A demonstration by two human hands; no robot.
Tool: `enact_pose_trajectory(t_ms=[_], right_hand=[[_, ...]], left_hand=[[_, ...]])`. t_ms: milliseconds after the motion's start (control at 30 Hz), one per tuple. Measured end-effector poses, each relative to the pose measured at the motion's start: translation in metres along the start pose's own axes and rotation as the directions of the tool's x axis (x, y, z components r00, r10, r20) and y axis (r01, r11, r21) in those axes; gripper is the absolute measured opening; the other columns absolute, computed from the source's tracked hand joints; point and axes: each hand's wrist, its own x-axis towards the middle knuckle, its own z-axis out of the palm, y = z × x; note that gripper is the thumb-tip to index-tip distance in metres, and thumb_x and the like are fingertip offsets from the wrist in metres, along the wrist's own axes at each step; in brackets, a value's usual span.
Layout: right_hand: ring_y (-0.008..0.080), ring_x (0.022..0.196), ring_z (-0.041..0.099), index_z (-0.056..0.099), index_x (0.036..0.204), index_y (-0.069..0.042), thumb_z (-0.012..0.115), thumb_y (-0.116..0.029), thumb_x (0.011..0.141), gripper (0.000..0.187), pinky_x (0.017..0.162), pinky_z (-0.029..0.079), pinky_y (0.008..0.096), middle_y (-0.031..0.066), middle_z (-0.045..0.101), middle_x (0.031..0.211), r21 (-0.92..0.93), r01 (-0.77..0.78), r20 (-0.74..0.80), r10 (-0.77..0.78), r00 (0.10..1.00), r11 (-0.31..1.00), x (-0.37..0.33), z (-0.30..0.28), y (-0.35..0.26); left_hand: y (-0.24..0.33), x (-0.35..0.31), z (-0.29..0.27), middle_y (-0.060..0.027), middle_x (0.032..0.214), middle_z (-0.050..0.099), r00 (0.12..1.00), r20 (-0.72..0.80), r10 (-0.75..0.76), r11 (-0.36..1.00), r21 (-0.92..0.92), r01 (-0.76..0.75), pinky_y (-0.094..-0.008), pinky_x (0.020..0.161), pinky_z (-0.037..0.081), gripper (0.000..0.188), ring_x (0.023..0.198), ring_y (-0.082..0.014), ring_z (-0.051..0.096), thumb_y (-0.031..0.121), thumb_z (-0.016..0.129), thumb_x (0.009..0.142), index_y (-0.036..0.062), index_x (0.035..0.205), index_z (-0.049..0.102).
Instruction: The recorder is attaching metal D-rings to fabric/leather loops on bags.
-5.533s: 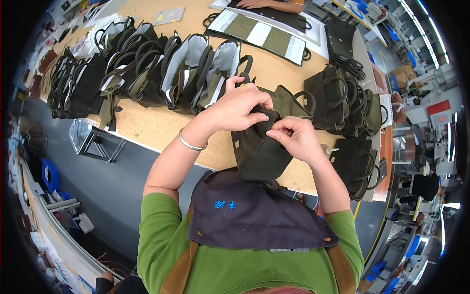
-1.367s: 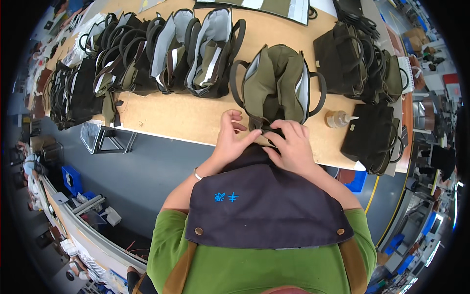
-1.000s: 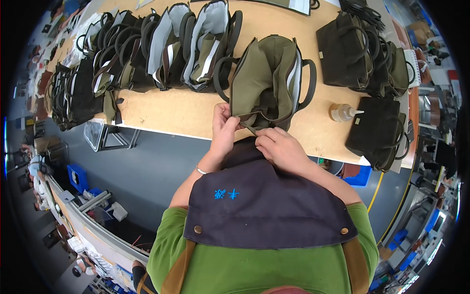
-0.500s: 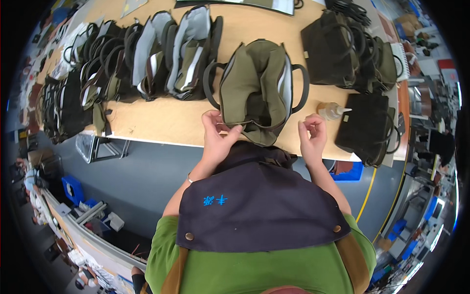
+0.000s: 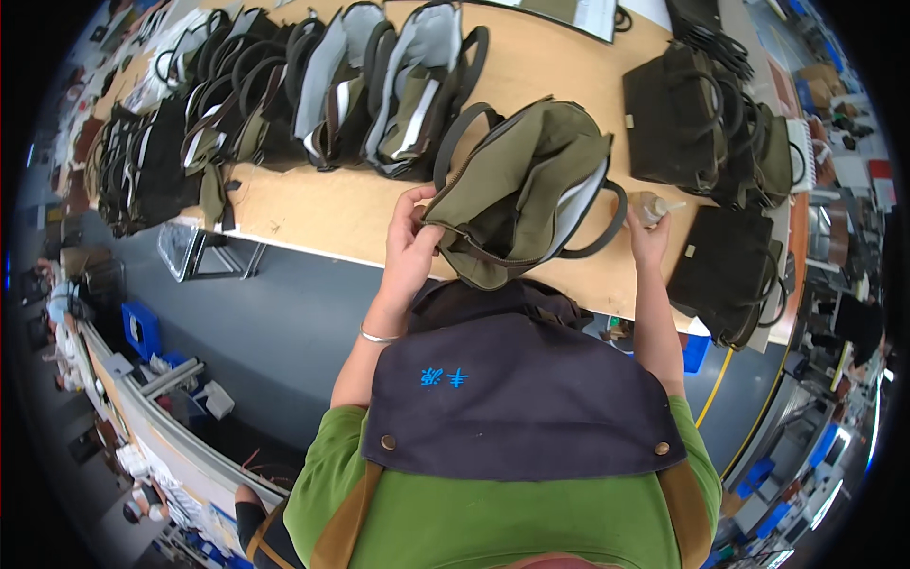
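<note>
An olive-green handbag point(image 5: 493, 175) stands gaping open on the table in front of me, tilted, with a zip along its rim and two dark loop handles. My left hand point(image 5: 409, 245) pinches the bag's near left corner, at the end of the zip. To the right of the bag, my right hand point(image 5: 649, 242) has its fingers closed round a small clear squeeze bottle point(image 5: 650, 205) with a pale nozzle pointing right. Part of the bottle is hidden by the fingers.
Several open bags with grey linings point(image 5: 417, 57) stand in a row at the back left. Finished-looking dark bags point(image 5: 673, 119) fill the right side, and another dark bag point(image 5: 716, 266) lies near the front right. The table's front edge point(image 5: 351, 266) runs before me.
My right hand has moved right and taken hold of the bottle. The handbag has turned and tilted, with my left hand still at its corner. The whole view has shifted a little.
</note>
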Motion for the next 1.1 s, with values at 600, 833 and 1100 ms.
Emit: enact_pose_trajectory(t_ms=[600,833,1100], right_hand=[[0.0169,0.090,0.055,0.044,0.133,-0.003,0.067,-0.009,0.087,0.052,0.075,0.049,0.0321,0.0149,0.050,0.124,0.494,0.006,0.176,-0.107,0.979,0.869,-0.036,0.048,-0.125],[0.0276,0.085,0.061,0.065,0.093,-0.007,0.071,0.000,0.071,0.023,0.071,0.049,0.0372,0.0110,0.064,0.093,0.535,0.701,0.273,-0.882,0.384,0.471,-0.128,-0.003,-0.249],[0.0263,0.107,0.055,0.067,0.095,-0.011,0.071,-0.002,0.069,0.028,0.090,0.040,0.0416,0.0037,0.060,0.115,0.430,0.780,0.461,-0.853,0.244,0.455,-0.138,0.009,-0.252]], left_hand=[[-0.012,-0.001,-0.023,-0.0078,0.104,0.066,0.999,-0.020,0.036,0.972,-0.233,-0.040,-0.0284,0.078,0.053,0.035,0.092,-0.0145,0.067,-0.007,0.054,0.087,0.0027,0.120,0.050],[-0.006,0.008,-0.022,-0.0085,0.099,0.064,0.997,-0.076,0.031,0.999,-0.010,-0.031,-0.0252,0.076,0.051,0.054,0.088,-0.0131,0.064,-0.018,0.056,0.076,0.0011,0.125,0.044],[0.019,-0.006,-0.015,-0.0083,0.100,0.054,0.993,-0.116,0.004,0.894,0.446,0.048,-0.0263,0.077,0.049,0.069,0.086,-0.0138,0.058,-0.013,0.062,0.072,0.0058,0.134,0.040]])
